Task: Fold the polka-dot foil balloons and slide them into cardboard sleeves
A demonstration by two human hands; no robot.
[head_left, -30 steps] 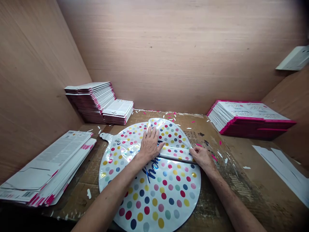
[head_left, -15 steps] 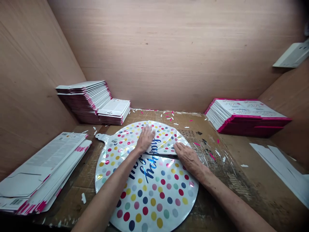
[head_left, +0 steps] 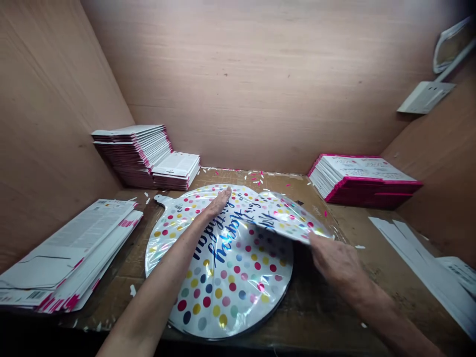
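A round white foil balloon (head_left: 211,282) with coloured dots and blue "happy birthday" lettering lies flat on the cardboard, its small neck tab at the upper left. My right hand (head_left: 330,253) pinches the edge of a raised dotted foil flap (head_left: 293,215), pulled up and out to the right; its fingertips are partly hidden. Whether this flap belongs to the same balloon or to another one on top, I cannot tell. My left hand (head_left: 219,202) rests on the upper middle of the foil, extended, with some fingers out of sight.
Folded white and pink cards form stacks at the back left (head_left: 130,153) and back right (head_left: 368,183). More printed cards (head_left: 70,253) lie at the left. White paper strips (head_left: 416,263) are at the right. Wooden panels (head_left: 238,89) enclose the cardboard surface (head_left: 320,307), scattered with paper scraps.
My right hand has moved right and toward me, drawing the foil flap up and outward. My left hand stays near the upper middle, turned slightly. The camera view has shifted a little.
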